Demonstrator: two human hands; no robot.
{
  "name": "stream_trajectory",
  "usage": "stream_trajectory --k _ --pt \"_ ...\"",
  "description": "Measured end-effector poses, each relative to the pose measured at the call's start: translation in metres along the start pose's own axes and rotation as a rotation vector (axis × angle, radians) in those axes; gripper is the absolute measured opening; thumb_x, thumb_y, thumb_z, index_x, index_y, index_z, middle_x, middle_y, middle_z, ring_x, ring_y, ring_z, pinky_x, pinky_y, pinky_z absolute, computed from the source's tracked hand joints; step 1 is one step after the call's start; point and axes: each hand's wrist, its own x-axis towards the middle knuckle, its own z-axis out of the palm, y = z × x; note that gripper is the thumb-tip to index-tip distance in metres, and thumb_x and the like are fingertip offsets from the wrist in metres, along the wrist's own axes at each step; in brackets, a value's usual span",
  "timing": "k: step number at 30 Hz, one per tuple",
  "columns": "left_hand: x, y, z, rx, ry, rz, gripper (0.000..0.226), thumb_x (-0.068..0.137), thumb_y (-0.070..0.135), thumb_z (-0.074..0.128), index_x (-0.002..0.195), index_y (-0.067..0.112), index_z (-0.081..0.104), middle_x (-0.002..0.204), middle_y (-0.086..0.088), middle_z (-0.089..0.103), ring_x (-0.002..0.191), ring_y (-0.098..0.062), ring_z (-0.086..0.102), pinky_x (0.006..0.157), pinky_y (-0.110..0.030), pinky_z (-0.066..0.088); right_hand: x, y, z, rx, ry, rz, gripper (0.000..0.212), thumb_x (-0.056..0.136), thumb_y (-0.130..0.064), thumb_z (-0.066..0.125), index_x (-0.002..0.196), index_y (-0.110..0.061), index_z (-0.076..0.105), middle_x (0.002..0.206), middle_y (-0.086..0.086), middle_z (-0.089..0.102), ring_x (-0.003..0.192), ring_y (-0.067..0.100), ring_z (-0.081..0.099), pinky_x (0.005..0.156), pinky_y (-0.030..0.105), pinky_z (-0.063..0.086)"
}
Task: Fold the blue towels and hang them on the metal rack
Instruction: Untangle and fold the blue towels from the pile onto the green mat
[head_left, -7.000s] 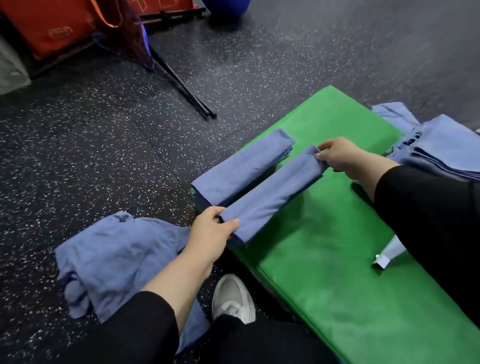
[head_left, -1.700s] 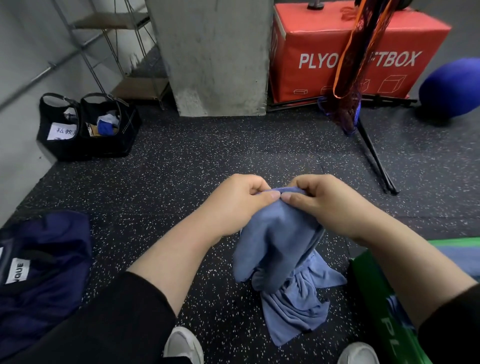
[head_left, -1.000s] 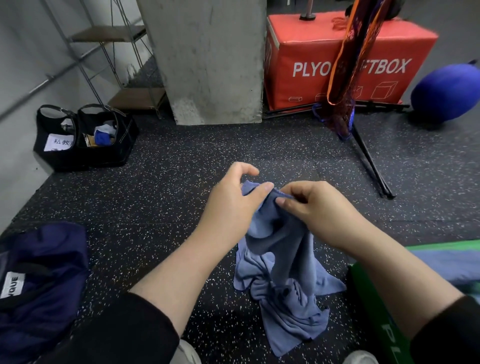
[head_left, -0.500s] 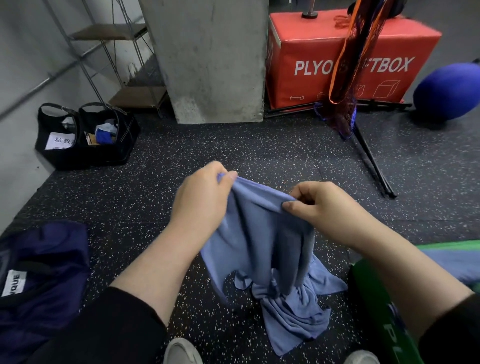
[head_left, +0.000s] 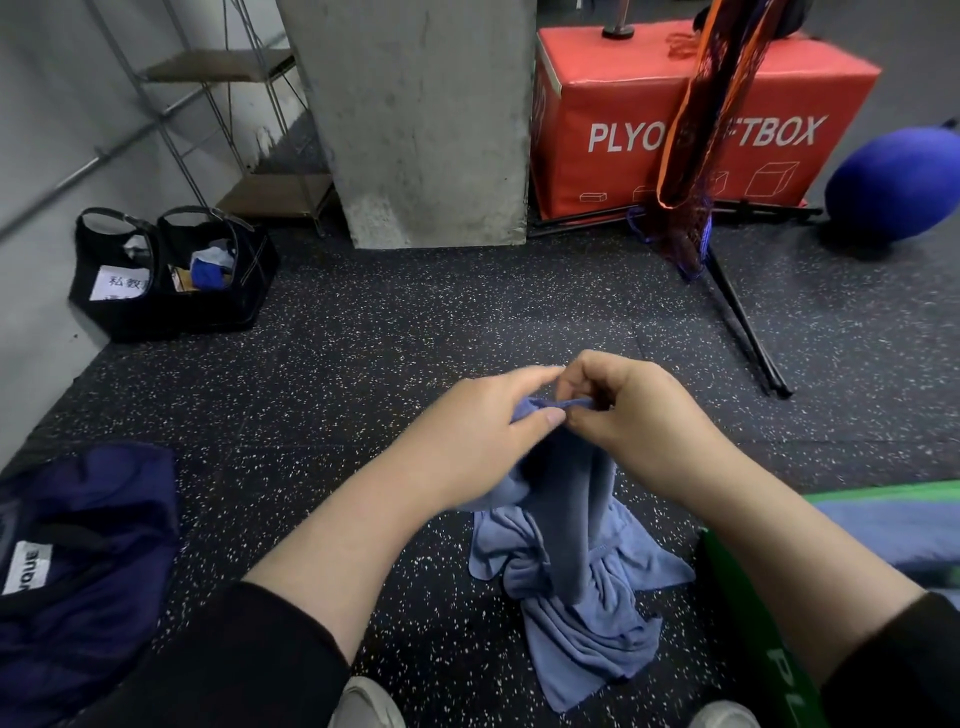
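A crumpled blue towel (head_left: 576, 525) hangs from both my hands above the speckled floor. My left hand (head_left: 478, 441) pinches its top edge between thumb and fingers. My right hand (head_left: 639, 415) pinches the same edge right beside it, fingertips nearly touching. Below, more loose blue towel cloth (head_left: 587, 623) lies heaped on the floor. A folded blue towel (head_left: 893, 535) shows on the green mat (head_left: 748, 613) at the right edge. A metal wire rack (head_left: 228, 119) with wooden shelves stands at the back left against the wall.
A concrete pillar (head_left: 421, 119) rises at the back centre, a red plyo box (head_left: 691, 119) and a blue ball (head_left: 893, 182) to its right. A black stand leg (head_left: 743, 322) slants across the floor. Black bags (head_left: 171, 275) sit left; a dark blue bag (head_left: 78, 571) lies near left.
My hands, spread apart along the towel's edge half a second ago, have come back together, bunching the top edge. The towel hangs narrower.
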Motion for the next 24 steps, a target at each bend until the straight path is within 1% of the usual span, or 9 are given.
stream_trajectory --k 1,3,7,11,14,17,20,22,24 --pt "0.001 -0.001 0.002 0.016 -0.011 0.003 0.024 0.1 0.044 0.054 0.123 0.041 0.062 0.111 0.01 0.073 0.105 -0.012 0.065 0.094 -0.039 0.052 0.0 -0.001 0.0 0.007 0.009 0.006 0.018 0.08 -0.005 0.071 0.077 -0.022 0.065 0.069 0.003 0.063 0.06 0.002 0.045 0.058 0.021 0.038" --pt "0.003 -0.003 0.003 0.036 -0.012 -0.011 0.016 0.101 0.043 0.055 0.099 0.03 0.064 0.079 0.007 0.064 0.075 -0.012 0.058 0.077 -0.041 0.053 0.0 -0.001 0.0 0.022 0.016 0.019 0.017 0.08 -0.006 0.071 0.076 -0.022 0.066 0.065 -0.003 0.062 0.059 0.002 0.045 0.057 0.02 0.038" --pt "0.003 -0.004 -0.001 0.095 0.033 -0.035 0.017 0.1 0.041 0.057 0.087 0.03 0.061 0.067 0.008 0.054 0.071 -0.016 0.052 0.068 -0.036 0.044 0.002 0.008 0.0 -0.009 -0.044 0.057 0.015 0.082 -0.019 0.079 0.077 -0.021 0.065 0.07 0.001 0.067 0.06 0.004 0.049 0.06 0.03 0.045" --pt "0.003 -0.014 -0.012 0.225 0.169 -0.147 0.02 0.101 0.044 0.053 0.087 0.03 0.057 0.066 0.01 0.052 0.079 -0.027 0.056 0.07 -0.036 0.047 0.004 0.015 -0.008 -0.096 -0.165 0.149 0.017 0.086 -0.031 0.077 0.079 -0.019 0.068 0.074 0.003 0.071 0.061 0.008 0.056 0.064 0.036 0.052" --pt "0.001 -0.026 -0.022 0.23 0.246 -0.209 0.02 0.101 0.042 0.054 0.089 0.028 0.061 0.074 0.008 0.06 0.089 -0.029 0.062 0.077 -0.037 0.05 0.004 0.017 -0.014 -0.153 -0.173 0.144 0.016 0.091 -0.033 0.071 0.08 -0.023 0.068 0.071 -0.002 0.07 0.059 0.006 0.053 0.06 0.033 0.05" --pt "0.001 -0.022 -0.021 0.182 0.2 -0.22 0.022 0.1 0.041 0.057 0.118 0.035 0.068 0.113 0.006 0.073 0.112 -0.025 0.064 0.093 -0.036 0.05 0.002 0.015 -0.01 -0.167 -0.143 0.098 0.018 0.095 -0.033 0.067 0.079 -0.023 0.066 0.063 -0.006 0.059 0.058 0.004 0.046 0.058 0.029 0.043" --pt "-0.001 -0.007 -0.008 0.114 0.068 -0.072 0.05 0.098 0.045 0.058 0.147 0.043 0.048 0.139 0.01 0.063 0.13 -0.017 0.057 0.107 -0.036 0.045 0.002 0.012 -0.001 -0.143 -0.147 0.048 0.02 0.099 -0.031 0.06 0.085 -0.019 0.065 0.068 0.003 0.058 0.064 0.008 0.045 0.065 0.035 0.044" --pt "0.0 -0.001 0.0 0.128 0.003 -0.039 0.046 0.1 0.046 0.054 0.145 0.046 0.047 0.132 0.012 0.066 0.123 -0.015 0.06 0.101 -0.034 0.047 0.002 0.008 0.002 -0.122 -0.166 0.022 0.019 0.102 -0.03 0.056 0.088 -0.021 0.066 0.07 0.0 0.061 0.066 0.008 0.048 0.067 0.031 0.044" --pt "0.001 0.002 0.002 0.174 -0.009 -0.07 0.029 0.101 0.047 0.052 0.13 0.044 0.057 0.103 0.013 0.069 0.099 -0.016 0.064 0.083 -0.033 0.049 0.003 0.006 0.003 -0.132 -0.172 0.025 0.019 0.102 -0.028 0.055 0.087 -0.026 0.066 0.071 -0.006 0.064 0.066 0.007 0.052 0.065 0.023 0.043"
